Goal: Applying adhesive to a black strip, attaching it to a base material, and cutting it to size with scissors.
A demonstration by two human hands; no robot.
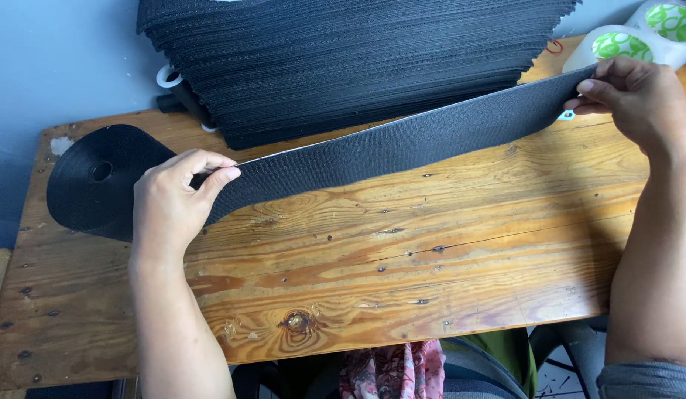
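**A:** What takes up most of the view?

**B:** A varnished wooden workbench [431, 258], knotty and studded with nail heads. Everything else I place against it. At its far edge, about the middle, stands a tall stack of cut black webbing strips [343, 59], laid flat one on another.

**A:** And the next biggest thing?

**B:** A length of black webbing strap [387, 148], stretched in the air just above the bench's far half, running from its left part up toward its far right corner. It feeds off a roll of black webbing [99, 181] lying flat on the bench's left end.

**A:** How are the hands set?

**B:** The left hand [169, 207] is over the bench's left part, just beside the roll. Its fingers are curled and closed on the strap, thumb and forefinger pinching the near edge. The right hand [638, 96] is at the far right corner, fingers bent down over the strap's free end, thumb beneath, gripping it. Neither hand is open; both pull the strap fairly taut between them.

**A:** Anything smaller?

**B:** Two rolls of clear packing tape [638, 37] with green-patterned cores sit at the far right corner, just beyond the right hand. A small red rubber band [555, 46] lies on the bench next to them.
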